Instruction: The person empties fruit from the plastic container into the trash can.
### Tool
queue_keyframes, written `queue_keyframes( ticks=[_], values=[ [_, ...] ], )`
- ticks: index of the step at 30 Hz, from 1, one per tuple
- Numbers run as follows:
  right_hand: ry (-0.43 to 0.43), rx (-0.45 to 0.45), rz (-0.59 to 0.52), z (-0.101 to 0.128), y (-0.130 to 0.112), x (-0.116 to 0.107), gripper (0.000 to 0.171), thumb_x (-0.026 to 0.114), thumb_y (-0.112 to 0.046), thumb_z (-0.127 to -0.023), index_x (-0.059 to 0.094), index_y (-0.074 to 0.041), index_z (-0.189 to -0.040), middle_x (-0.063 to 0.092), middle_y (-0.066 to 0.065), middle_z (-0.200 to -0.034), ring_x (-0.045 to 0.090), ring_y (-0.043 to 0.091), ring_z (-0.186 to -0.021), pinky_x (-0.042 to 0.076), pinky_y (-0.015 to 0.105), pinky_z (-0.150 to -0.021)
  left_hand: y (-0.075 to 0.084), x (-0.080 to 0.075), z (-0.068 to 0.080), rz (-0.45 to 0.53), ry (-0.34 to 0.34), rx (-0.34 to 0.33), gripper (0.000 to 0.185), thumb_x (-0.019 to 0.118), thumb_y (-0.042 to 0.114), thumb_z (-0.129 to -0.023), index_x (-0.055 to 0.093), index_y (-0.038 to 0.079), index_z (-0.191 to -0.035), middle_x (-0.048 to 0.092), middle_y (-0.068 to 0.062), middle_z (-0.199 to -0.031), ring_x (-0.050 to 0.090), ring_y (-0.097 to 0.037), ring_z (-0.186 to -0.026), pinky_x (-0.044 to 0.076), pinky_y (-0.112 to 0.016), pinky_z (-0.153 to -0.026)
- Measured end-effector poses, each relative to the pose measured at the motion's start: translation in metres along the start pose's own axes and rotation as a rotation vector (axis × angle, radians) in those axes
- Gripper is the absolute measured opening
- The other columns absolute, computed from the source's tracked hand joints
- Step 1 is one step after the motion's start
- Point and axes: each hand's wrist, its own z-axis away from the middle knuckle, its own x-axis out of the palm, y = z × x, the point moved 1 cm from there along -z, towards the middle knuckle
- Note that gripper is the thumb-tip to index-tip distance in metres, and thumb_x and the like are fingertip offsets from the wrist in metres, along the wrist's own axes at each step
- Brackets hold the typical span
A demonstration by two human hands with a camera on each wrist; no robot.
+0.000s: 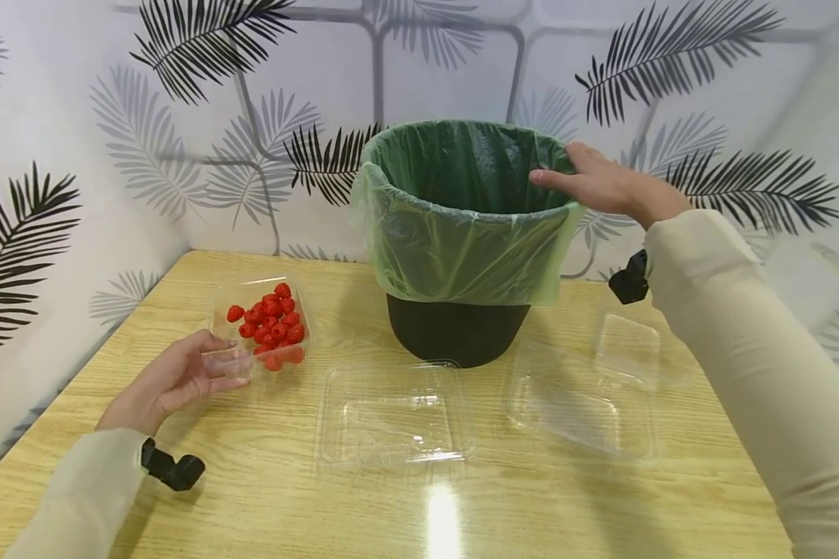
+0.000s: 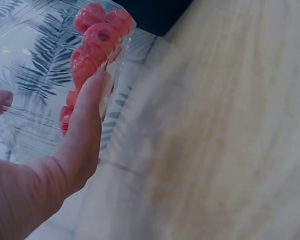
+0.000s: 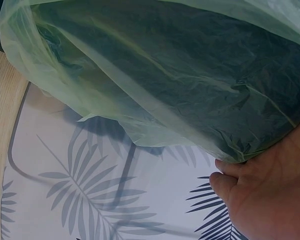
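Nearest you, the pale wooden desk [image 1: 266, 497] fills the foreground, a glare spot at its front edge. At the left, your left hand [image 1: 171, 380] pinches the near corner of a clear plastic punnet [image 1: 262, 322], thumb against its wall, fingers on the far side; red raspberries [image 1: 271, 320] lie heaped inside it. Moving right, an empty clear tray [image 1: 395, 419] lies flat at the centre, and a second clear tray [image 1: 580, 400] sits beside it. Behind them stands a black bin [image 1: 457, 330] lined with a green bag [image 1: 461, 233]. At the right, your right hand [image 1: 601, 186] grips the bin's rim, fingers curled over the bag's folded edge.
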Motion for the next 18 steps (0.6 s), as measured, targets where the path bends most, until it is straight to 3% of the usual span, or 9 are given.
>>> queue_keyframes(
  ticks=[5, 8, 14, 18],
  values=[
    [-0.004, 0.0, 0.003, 0.0, -0.001, 0.0, 0.097, 0.025, -0.067, -0.094, -0.027, -0.002, -0.145, -0.028, 0.018, -0.153, -0.021, 0.037, -0.143, -0.005, 0.056, -0.117, 0.017, 0.013, 0.0, 0.015, 0.037, 0.04, 0.014, 0.037, 0.011, -0.099, 0.038, 0.006, -0.112, 0.059, -0.009, -0.105, 0.067, -0.023, -0.094, 0.057, -0.045, -0.081],
    [-0.006, 0.001, 0.007, 0.0, 0.0, -0.001, 0.097, 0.025, -0.067, -0.094, -0.027, -0.002, -0.145, -0.028, 0.019, -0.153, -0.021, 0.037, -0.143, -0.005, 0.057, -0.117, 0.028, 0.022, -0.002, 0.018, 0.055, 0.048, 0.017, 0.035, 0.01, -0.098, 0.03, 0.008, -0.115, 0.062, -0.007, -0.102, 0.068, -0.021, -0.092, 0.058, -0.043, -0.079],
    [-0.006, 0.004, -0.001, 0.001, -0.001, -0.001, 0.097, 0.025, -0.067, -0.094, -0.027, -0.003, -0.145, -0.028, 0.018, -0.153, -0.021, 0.037, -0.143, -0.005, 0.057, -0.117, 0.054, 0.042, -0.011, -0.051, 0.108, 0.079, 0.013, 0.034, 0.011, -0.097, 0.033, 0.006, -0.11, 0.065, -0.005, -0.094, 0.069, -0.02, -0.087, 0.059, -0.038, -0.074],
    [-0.006, 0.006, -0.006, 0.001, 0.0, -0.001, 0.098, 0.025, -0.068, -0.093, -0.027, -0.004, -0.145, -0.028, 0.017, -0.153, -0.021, 0.036, -0.143, -0.005, 0.056, -0.117, 0.072, 0.057, -0.015, -0.121, 0.136, 0.094, 0.016, 0.032, 0.016, -0.099, 0.031, 0.006, -0.112, 0.054, -0.006, -0.109, 0.068, -0.016, -0.086, 0.059, -0.034, -0.074]
  ],
)
